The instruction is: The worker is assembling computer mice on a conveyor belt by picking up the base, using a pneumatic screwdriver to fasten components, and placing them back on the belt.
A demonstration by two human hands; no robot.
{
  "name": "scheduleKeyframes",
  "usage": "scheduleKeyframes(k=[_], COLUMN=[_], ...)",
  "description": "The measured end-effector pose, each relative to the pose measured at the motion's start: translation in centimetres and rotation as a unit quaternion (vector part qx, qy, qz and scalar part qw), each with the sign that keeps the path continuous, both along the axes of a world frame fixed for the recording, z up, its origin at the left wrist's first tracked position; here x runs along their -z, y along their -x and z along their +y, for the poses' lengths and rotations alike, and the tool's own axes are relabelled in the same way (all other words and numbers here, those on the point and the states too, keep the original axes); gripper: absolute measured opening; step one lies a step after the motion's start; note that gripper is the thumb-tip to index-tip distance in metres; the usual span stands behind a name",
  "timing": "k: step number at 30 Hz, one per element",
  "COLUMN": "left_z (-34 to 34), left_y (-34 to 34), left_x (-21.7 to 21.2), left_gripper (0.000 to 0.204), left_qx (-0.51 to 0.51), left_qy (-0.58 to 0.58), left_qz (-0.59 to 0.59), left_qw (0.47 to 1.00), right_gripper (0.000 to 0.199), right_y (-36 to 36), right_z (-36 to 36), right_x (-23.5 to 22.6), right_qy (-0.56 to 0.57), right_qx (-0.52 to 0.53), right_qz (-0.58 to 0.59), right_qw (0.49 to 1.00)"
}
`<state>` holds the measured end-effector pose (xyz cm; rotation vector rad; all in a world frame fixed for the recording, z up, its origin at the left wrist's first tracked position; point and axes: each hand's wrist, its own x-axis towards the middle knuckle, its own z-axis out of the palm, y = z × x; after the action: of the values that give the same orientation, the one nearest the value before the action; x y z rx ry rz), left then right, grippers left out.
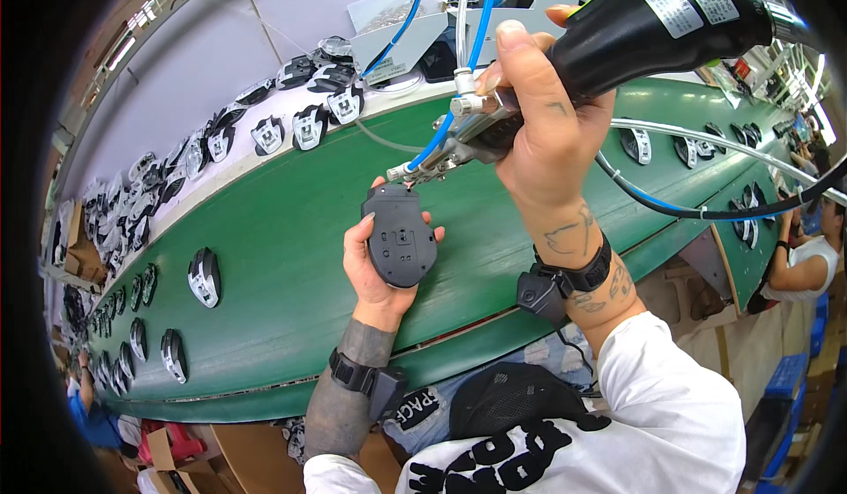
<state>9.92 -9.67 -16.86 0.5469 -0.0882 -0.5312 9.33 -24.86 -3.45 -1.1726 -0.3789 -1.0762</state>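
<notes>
My left hand (pixel 369 278) is closed around a dark grey computer mouse (pixel 401 247), its underside facing up. Fingertips and thumb grip it along both sides, above the green conveyor belt (pixel 291 238). A black powered screwdriver (pixel 609 48) is in my right hand (pixel 551 115), gripped by its body with the fingers wrapped around. Its metal head (pixel 450 145) slants down to the left, and the tip is at the top end of the mouse. Whether the tip touches a screw is too small to tell. Blue and clear air hoses run from the head.
Mouse bodies in black and silver lie along the belt, such as one mouse (pixel 204 278) at left. Several more line the white ledge (pixel 256 154) behind it. A grey machine (pixel 397 31) stands at the back. Hoses (pixel 732 212) cross at right, where a co-worker (pixel 803 265) sits.
</notes>
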Motion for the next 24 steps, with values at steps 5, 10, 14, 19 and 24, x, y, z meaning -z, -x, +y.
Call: scheduleKeyframes(k=[5,10,14,19,24], left_z=[0.0,0.0,0.1,0.4,1.6], left_y=[0.0,0.1,0.1,-1.4,-2.9], left_x=[-0.1,0.2,0.1,0.4,0.6], left_gripper=[0.059,0.050,0.050,0.057,0.050], left_qx=[-0.006,-0.006,0.017,-0.080,-0.130], left_qy=[-0.007,0.000,0.030,-0.069,-0.034], left_qz=[-0.003,0.016,0.009,-0.009,0.027], left_qw=[1.000,1.000,0.999,0.994,0.991], right_gripper=[0.033,0.032,0.032,0.034,0.038], right_y=[0.1,0.2,0.7,1.0,2.4], right_z=[0.3,-0.1,-0.1,0.5,0.6], right_x=[0.0,0.0,-0.3,-0.9,-1.4], right_qy=[-0.003,0.012,0.002,-0.014,-0.002], right_qx=[0.002,-0.010,-0.022,0.016,-0.046], right_qz=[0.007,0.007,0.005,0.022,0.022], right_qw=[1.000,1.000,1.000,1.000,0.999])
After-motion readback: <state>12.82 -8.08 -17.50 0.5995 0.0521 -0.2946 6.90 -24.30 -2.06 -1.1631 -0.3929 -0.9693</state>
